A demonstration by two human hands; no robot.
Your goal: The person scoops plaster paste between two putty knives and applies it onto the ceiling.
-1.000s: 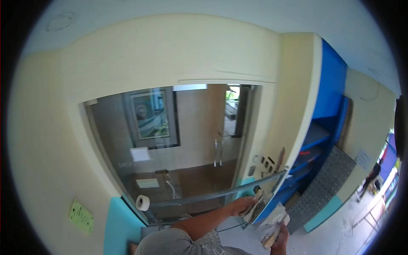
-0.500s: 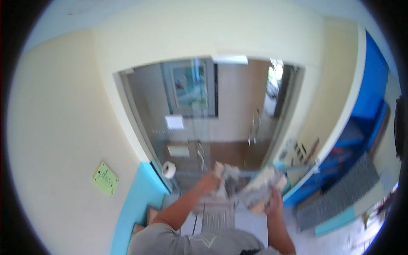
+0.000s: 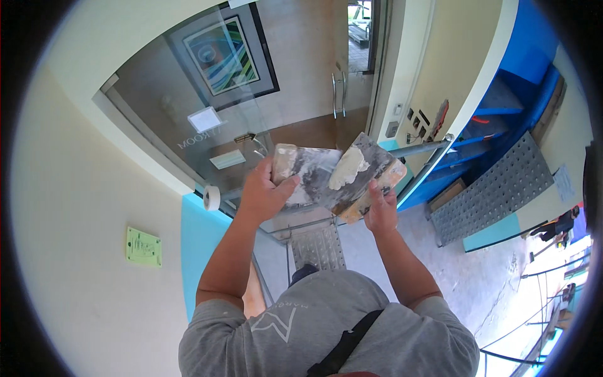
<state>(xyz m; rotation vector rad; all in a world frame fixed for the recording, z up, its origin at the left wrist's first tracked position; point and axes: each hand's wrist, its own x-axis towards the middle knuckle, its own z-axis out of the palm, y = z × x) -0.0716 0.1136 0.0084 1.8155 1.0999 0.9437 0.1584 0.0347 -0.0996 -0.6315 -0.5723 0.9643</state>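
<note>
My left hand (image 3: pixel 259 195) is closed round the wooden edge of a wide putty knife (image 3: pixel 312 164), its thumb on the putty-smeared blade. In my right hand (image 3: pixel 382 210), closed with the thumb on top, is a second wide putty knife (image 3: pixel 379 160) with a wooden back edge. A lump of off-white putty (image 3: pixel 349 168) lies on that second blade. The two blades meet and overlap in front of my chest, the right one tilted. Most of my fingers are hidden beneath the tools.
A perforated metal plank (image 3: pixel 317 245) lies below me, by a metal rail (image 3: pixel 419 149). Beyond is a glass door (image 3: pixel 169 94) with a tape roll (image 3: pixel 211 198) near its lower left. To the right are blue shelves (image 3: pixel 487 129) and a leaning perforated metal panel (image 3: pixel 493 191).
My view has tilted downward and turned, showing more of my shirt and the floor. The blurred, separate putty knives have come together, blades overlapping. Both hands keep hold.
</note>
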